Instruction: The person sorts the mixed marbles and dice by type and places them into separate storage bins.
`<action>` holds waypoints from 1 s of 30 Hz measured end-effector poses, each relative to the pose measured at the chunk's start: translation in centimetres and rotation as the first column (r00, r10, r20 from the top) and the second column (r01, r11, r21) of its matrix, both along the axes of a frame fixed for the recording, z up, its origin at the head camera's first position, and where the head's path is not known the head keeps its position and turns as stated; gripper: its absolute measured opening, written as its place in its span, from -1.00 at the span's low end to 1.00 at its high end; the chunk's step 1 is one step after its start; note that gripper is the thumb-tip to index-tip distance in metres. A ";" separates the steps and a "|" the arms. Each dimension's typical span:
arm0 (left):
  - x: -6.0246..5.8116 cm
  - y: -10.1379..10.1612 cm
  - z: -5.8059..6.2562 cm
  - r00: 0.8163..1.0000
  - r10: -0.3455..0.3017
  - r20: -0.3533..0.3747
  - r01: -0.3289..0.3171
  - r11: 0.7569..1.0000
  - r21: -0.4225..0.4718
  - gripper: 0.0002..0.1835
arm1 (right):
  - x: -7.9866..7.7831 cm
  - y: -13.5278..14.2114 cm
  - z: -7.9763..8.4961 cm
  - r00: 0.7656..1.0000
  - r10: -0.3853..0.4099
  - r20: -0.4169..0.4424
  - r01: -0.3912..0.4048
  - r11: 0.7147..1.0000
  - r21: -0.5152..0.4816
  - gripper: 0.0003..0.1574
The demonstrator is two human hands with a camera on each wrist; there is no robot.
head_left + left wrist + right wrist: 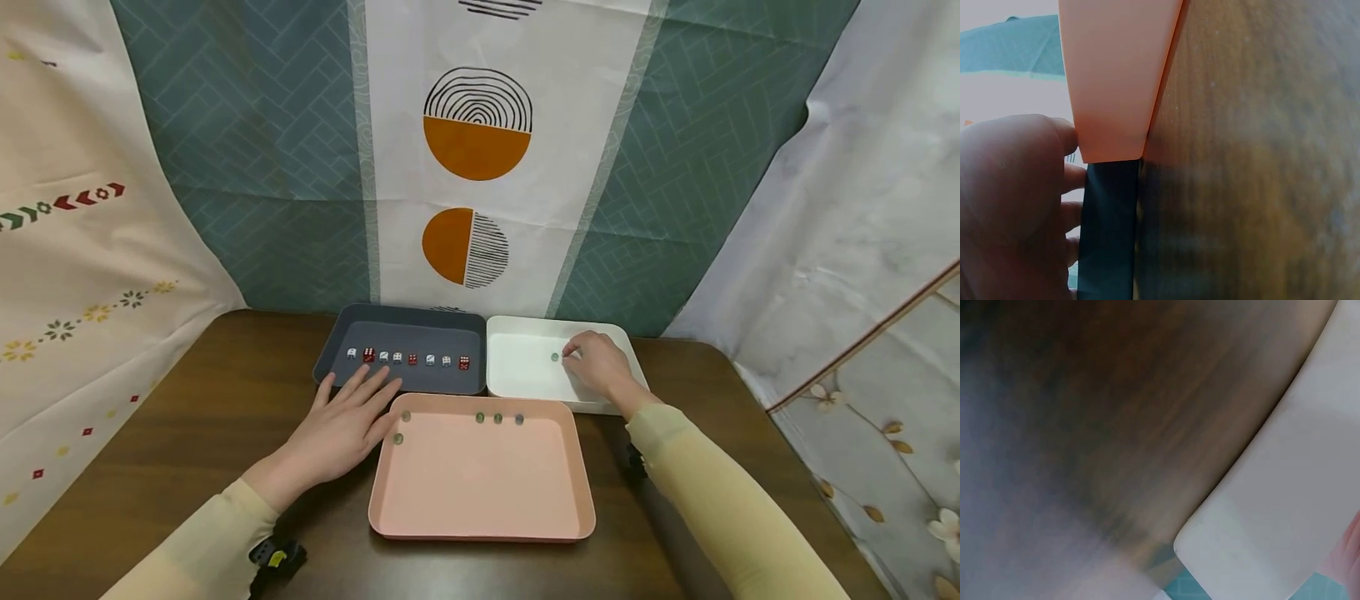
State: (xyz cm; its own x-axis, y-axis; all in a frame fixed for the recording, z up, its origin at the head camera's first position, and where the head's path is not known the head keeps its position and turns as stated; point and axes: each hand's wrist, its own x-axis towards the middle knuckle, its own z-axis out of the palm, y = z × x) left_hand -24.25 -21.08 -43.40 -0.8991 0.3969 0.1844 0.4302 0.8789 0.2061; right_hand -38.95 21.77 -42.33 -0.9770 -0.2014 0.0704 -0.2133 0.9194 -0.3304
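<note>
My right hand (596, 362) reaches into the white tray (517, 375) with its thumb and index finger bent toward each other. A small green glass marble (555, 357) lies just left of those fingertips; I cannot tell if anything is between them. With fingers spread, my left hand (341, 429) lies across the front left of the dark grey tray (412, 382) and the left rim of the pink tray (480, 500). Several marbles (498, 418) sit in the pink tray, mostly along its back, two of them at its left. In the left wrist view, the left hand (1013, 200) is beside both tray walls.
A row of red and white dice (412, 359) runs across the dark grey tray. The three trays stand close together on a brown wooden table (187, 433). Patterned cloth (300, 150) hangs behind the table, with more cloth at both sides.
</note>
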 end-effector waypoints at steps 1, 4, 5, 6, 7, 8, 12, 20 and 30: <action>0.1 0.0 0.0 1.000 0.001 0.001 -0.001 1.000 0.002 -0.36 | -0.1 0.0 0.0 1.000 -0.001 0.004 0.001 1.000 0.002 -0.71; 0.2 -0.1 -0.1 1.000 0.001 0.001 -0.001 1.000 0.007 -0.37 | -0.2 -0.2 -0.1 1.000 -0.002 0.019 0.002 1.000 0.008 -0.71; 0.2 -0.1 -0.1 1.000 0.001 -0.001 -0.001 1.000 0.010 -0.37 | -0.2 -0.2 -0.1 1.000 0.001 0.021 -0.001 1.000 0.009 -0.70; 0.3 -0.1 -0.1 1.000 0.003 -0.001 -0.003 1.000 0.013 -0.37 | -0.2 -0.3 -0.1 1.000 0.004 0.022 -0.004 1.000 0.007 -0.70; 0.3 -0.1 -0.1 1.000 0.005 0.000 -0.005 1.000 0.015 -0.37 | -0.2 -0.3 -0.1 1.000 0.008 0.022 -0.008 1.000 0.008 -0.69; 0.4 -0.1 -0.1 1.000 0.007 0.000 -0.007 1.000 0.017 -0.37 | -0.2 -0.3 -0.1 1.000 0.012 0.022 -0.012 1.000 0.008 -0.69; 0.4 -0.1 -0.2 1.000 0.005 0.001 -0.005 1.000 0.031 -0.37 | -0.1 0.0 0.0 1.000 0.011 0.022 -0.011 1.000 0.017 -0.68; 0.5 -0.1 0.0 1.000 -0.005 -0.004 0.005 1.000 0.031 -0.37 | 0.4 0.3 1.0 0.999 0.031 0.019 -0.031 1.000 -0.005 -0.70; -0.1 -0.5 0.5 1.000 -0.001 0.004 0.001 1.000 0.012 -0.37 | 1.9 1.1 2.5 0.993 0.107 -0.054 -0.107 0.994 -0.002 -0.66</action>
